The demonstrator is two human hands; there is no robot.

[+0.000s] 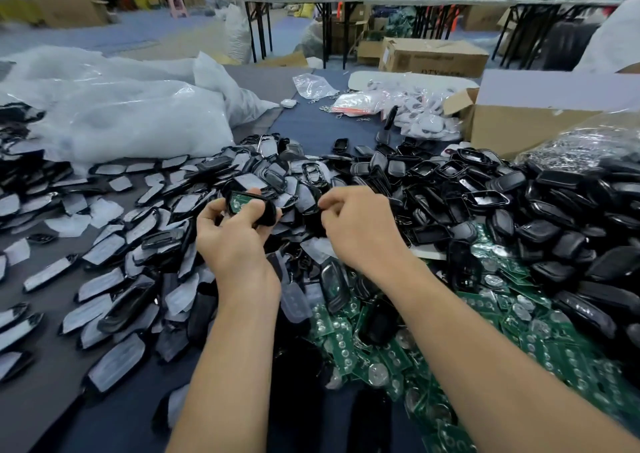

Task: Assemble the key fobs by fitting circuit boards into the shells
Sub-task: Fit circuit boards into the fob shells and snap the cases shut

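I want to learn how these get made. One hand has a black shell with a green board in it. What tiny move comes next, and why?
Probably the right hand brings the dark piece it pinches over to the shell in the left hand and presses it on. The green circuit board already sits inside, uncovered, so closing looks next.

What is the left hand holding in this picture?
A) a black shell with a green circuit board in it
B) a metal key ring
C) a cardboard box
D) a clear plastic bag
A: the left hand grips a black shell, and a green circuit board shows inside it.
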